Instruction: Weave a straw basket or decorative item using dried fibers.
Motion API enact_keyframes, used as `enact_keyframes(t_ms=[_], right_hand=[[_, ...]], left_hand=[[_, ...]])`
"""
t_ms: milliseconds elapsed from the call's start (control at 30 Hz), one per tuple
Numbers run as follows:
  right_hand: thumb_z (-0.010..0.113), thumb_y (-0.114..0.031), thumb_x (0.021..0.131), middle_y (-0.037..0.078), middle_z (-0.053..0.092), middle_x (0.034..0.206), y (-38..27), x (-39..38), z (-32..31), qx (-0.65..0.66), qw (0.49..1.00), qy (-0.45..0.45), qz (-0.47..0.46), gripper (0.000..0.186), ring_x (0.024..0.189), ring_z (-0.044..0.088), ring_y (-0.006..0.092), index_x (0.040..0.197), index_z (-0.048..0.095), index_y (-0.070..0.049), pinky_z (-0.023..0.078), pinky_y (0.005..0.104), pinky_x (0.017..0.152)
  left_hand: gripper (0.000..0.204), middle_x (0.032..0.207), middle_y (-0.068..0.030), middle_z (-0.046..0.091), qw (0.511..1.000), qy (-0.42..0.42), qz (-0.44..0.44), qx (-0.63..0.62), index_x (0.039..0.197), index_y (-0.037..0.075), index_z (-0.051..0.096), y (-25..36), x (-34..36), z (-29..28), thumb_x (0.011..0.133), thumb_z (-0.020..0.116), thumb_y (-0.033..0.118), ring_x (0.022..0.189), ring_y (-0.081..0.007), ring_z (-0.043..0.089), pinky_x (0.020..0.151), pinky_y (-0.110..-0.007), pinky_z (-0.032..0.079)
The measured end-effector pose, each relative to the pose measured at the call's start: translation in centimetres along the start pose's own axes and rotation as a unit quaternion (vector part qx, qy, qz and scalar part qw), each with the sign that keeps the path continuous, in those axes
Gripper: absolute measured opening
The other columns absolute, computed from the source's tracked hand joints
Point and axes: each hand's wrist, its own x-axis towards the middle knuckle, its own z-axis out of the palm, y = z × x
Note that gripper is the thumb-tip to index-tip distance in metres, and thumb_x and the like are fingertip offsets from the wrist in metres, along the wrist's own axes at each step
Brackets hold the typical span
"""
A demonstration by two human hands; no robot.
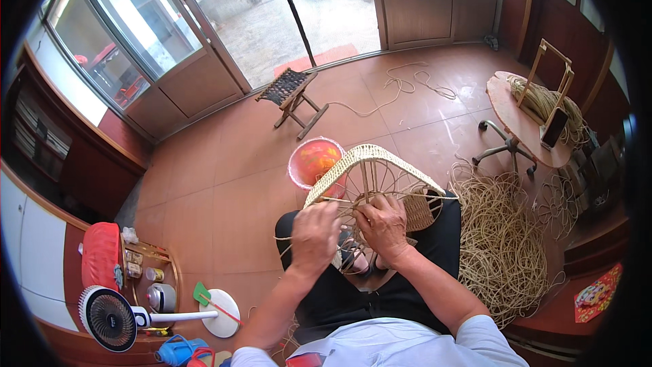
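Nearest to me, the person sits with a half-woven, pale cane basket frame (380,183) resting on the lap over dark trousers. Both hands are close together at its middle. The left hand (314,231) has its fingers curled around a thin pale cane strand (288,241) that runs off to the left. The right hand (384,225) presses down on the bare spokes, fingers bent, though whether it pinches a strand I cannot tell.

By my judgement the work is about midway. An arched band along the far rim is tightly woven, and a small patch on the right side is filled. The radiating spokes in the centre stand bare, so most of the body remains to be woven.

To the right, on the tiled floor, lies a large loose heap of pale cane (502,245), plenty in reserve. Just beyond the frame stands a red-orange plastic basin (314,162), partly hidden behind the weave. Further off are a small folding stool with a dark woven seat (291,92) and a round wooden table (519,119) bearing more coiled cane.

The near side of the frame is hidden behind the hands and forearms, and the weaving point itself is too small to make out.
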Motion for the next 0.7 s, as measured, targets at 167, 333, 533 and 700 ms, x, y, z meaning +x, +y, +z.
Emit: enact_keyframes(t_ms=[167, 333, 533, 700], right_hand=[[0.078, -0.025, 0.088, 0.006, 0.066, 0.091, 0.1, -0.1, 0.1, -0.003, 1.000, 0.000, 0.004, 0.013, 0.092, 0.064, 0.0299, 0.086, 0.075, -0.013, 0.049, 0.0455, 0.082], [0.078, -0.024, 0.087, 0.005, 0.066, 0.092, 0.7, -0.1, -0.5, -0.005, 1.000, -0.007, 0.013, 0.011, 0.094, 0.064, 0.0295, 0.087, 0.075, -0.013, 0.049, 0.0454, 0.083], [0.081, -0.021, 0.087, 0.006, 0.065, 0.100, 0.4, 1.0, -0.9, 0.006, 1.000, -0.007, 0.015, 0.027, 0.096, 0.064, 0.0288, 0.112, 0.071, -0.016, 0.049, 0.0441, 0.084], [0.079, -0.019, 0.085, 0.006, 0.063, 0.101, 0.2, 1.3, -0.7, 0.012, 1.000, -0.016, -0.003, 0.042, 0.097, 0.064, 0.0279, 0.124, 0.063, -0.017, 0.050, 0.0439, 0.085]], left_hand=[[0.013, 0.103, -0.0117, 0.070, 0.998, -0.059, 0.011, 0.036, 0.104, 0.009, 0.071, -0.5, 1.5, 4.3, 0.095, 0.073, 0.018, 0.105, -0.0317, 0.066, 0.097, -0.044, 0.050], [0.006, 0.100, -0.0133, 0.069, 0.999, 0.017, 0.034, 0.015, 0.097, 0.008, 0.067, -2.0, 0.6, 1.4, 0.098, 0.067, 0.013, 0.097, -0.0340, 0.065, 0.091, -0.045, 0.051], [0.026, 0.103, -0.0191, 0.070, 0.925, -0.008, -0.343, 0.163, 0.097, 0.005, 0.067, -19.8, -13.0, -7.8, 0.106, 0.054, 0.025, 0.094, -0.0439, 0.069, 0.076, -0.056, 0.054], [0.028, 0.105, -0.0251, 0.078, 0.679, -0.065, -0.626, 0.379, 0.098, 0.000, 0.078, -32.0, -35.4, -17.9, 0.091, 0.072, 0.027, 0.098, -0.0434, 0.077, 0.081, -0.056, 0.061]])
